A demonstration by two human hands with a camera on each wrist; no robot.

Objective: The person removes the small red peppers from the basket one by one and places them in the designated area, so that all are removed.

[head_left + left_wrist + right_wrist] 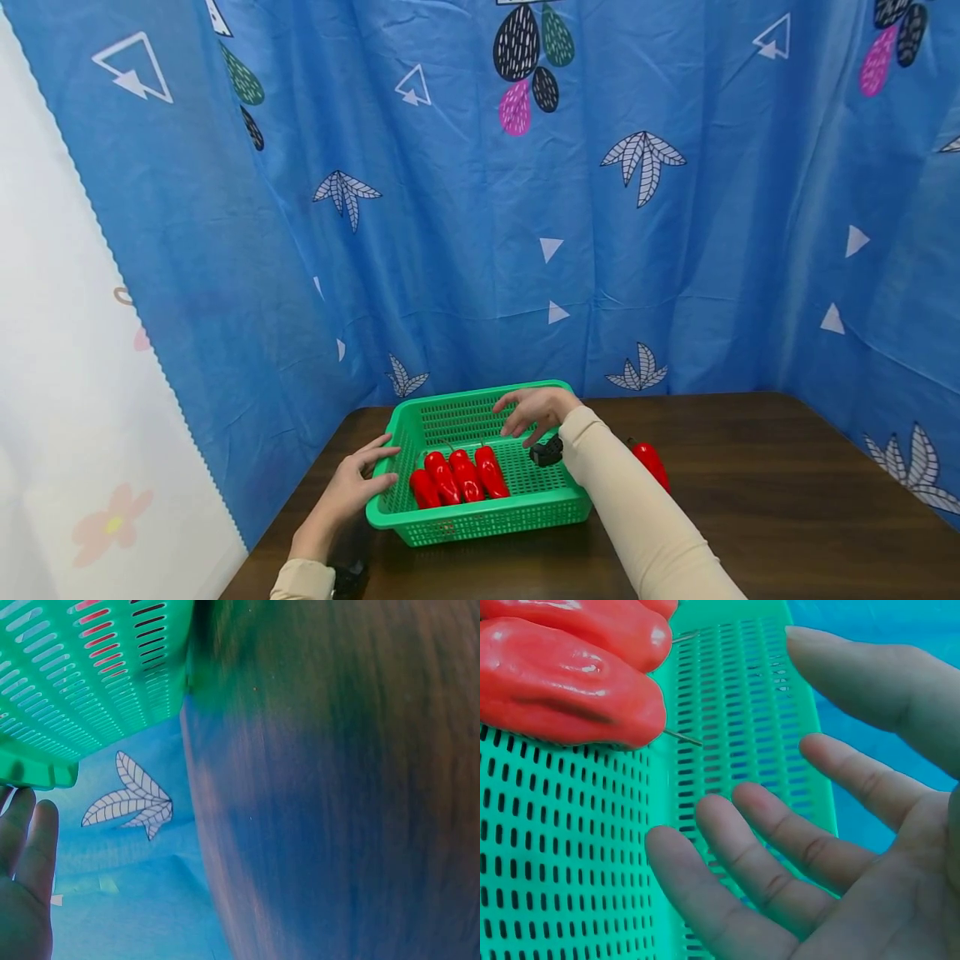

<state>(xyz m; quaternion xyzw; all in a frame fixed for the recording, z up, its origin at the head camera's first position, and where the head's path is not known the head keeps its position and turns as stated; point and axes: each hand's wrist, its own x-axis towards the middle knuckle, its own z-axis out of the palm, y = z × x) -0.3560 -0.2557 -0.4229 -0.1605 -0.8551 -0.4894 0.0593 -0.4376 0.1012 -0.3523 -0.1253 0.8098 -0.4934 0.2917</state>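
Green basket (480,508) of slotted plastic sits near the front left of the dark wooden table (750,500), close to the person's body. Four red peppers (457,477) lie side by side on its floor toward the near-left part, touching one another. The left hand (352,487) rests against the basket's left rim with straight fingers, its grip released and grasping nothing; the left wrist view shows the fingers (26,832) just under the basket's corner. The right hand (536,410) reaches in over the far right part of the basket, fingers spread and relaxed, its grip likewise released; in the right wrist view the open palm (840,855) hovers just above the basket's slotted floor, beside the nearest pepper (570,694) but apart from it. A cream sleeve (637,517) covers the right forearm, with a small black device (547,452) strapped at the wrist. Another red pepper (651,462) lies on the bare table just right of the basket, partly hidden behind that forearm.

The table is a dark brown wood grain and runs back into a corner. Behind it and along the right side hangs a blue curtain (675,250) printed with white triangles, white leaf sprays and clusters of black, green and pink drops. On the left a pale cloth (67,417) with faint flower prints hangs, its scalloped edge overlapping the blue curtain.
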